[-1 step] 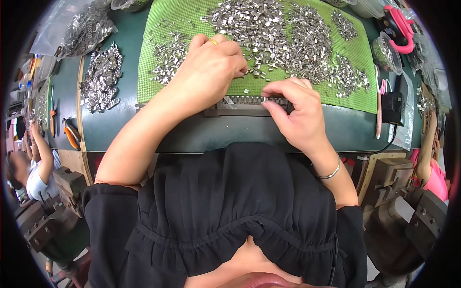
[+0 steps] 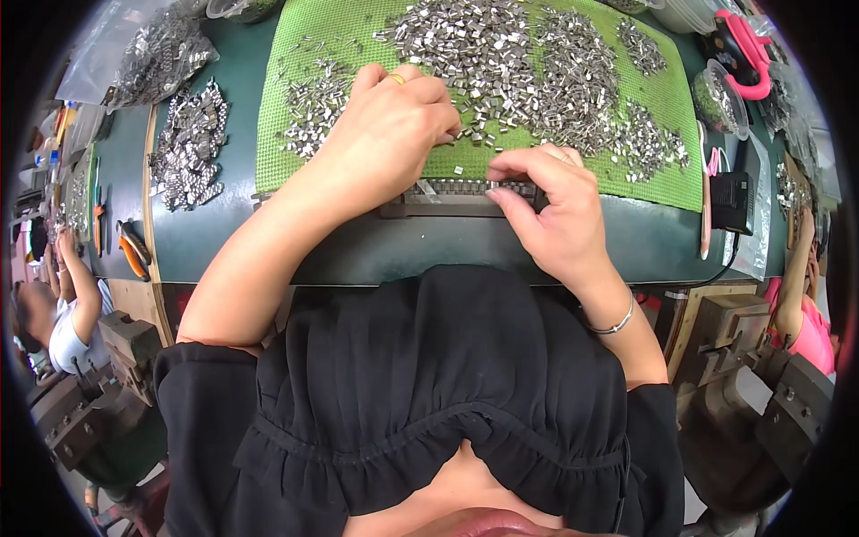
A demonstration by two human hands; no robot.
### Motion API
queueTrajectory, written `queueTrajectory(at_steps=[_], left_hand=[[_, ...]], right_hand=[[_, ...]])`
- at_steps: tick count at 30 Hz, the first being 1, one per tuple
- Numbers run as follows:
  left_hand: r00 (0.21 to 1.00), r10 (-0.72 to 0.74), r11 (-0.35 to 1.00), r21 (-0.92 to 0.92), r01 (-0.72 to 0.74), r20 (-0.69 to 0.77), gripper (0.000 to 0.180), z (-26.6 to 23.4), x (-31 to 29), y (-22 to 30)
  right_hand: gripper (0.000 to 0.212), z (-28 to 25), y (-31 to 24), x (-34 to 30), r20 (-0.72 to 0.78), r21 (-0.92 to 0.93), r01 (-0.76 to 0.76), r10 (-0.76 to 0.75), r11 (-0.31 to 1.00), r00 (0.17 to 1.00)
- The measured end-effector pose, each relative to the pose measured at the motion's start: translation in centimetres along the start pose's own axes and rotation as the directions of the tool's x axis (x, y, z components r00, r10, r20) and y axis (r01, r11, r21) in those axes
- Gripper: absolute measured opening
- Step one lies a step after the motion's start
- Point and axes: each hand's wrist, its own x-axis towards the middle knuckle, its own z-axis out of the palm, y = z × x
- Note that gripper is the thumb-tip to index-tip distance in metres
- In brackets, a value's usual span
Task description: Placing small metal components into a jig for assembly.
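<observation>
A: What is held by the right hand [image 2: 555,215]?

B: Its fingertips are pinched narrow on the row of small metal links seated in the dark metal jig bar [image 2: 420,208] at the mat's near edge. Whether a link is gripped cannot be told.

A: And the left hand [image 2: 394,134]?

B: It is curled, knuckles up, its fingers closed down among the loose silver clips [image 2: 501,54] heaped on the green mat [image 2: 358,27]. What is caught under them is hidden.

A: Which step is judged to be in hand?

B: Loading the row. One piece seems to be gathered while another is pressed in. Careful alignment would be called for next.

A: Any containers?

B: A clear round tub [image 2: 716,98] at the right, more small metal parts seen inside, and a clear bag [image 2: 161,49] of silver parts at the far left.
</observation>
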Motion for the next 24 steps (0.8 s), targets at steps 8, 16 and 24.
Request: queueTrajectory(at_steps=[8, 16, 24], left_hand=[[0.992, -0.072, 0.984, -0.169, 0.054, -0.1, 0.006, -0.7, -1.0, 1.5], [0.963, -0.231, 0.935, -0.306, 0.179, -0.141, 0.04, 0.9, -3.1, 4.4], [0.977, -0.181, 0.965, -0.211, 0.154, -0.115, 0.017, 0.2, -2.8, 2.9]], right_hand=[[0.009, -0.6, 1.7, 0.7, -0.086, -0.029, 0.009, -0.012, 1.0, 0.996], [0.012, 0.5, 0.8, 2.6, 0.036, -0.412, 0.002, 0.014, 0.911, 0.999], [0.005, -0.1, 1.0, 1.6, 0.015, -0.214, 0.085, -0.084, 0.973, 0.996]])
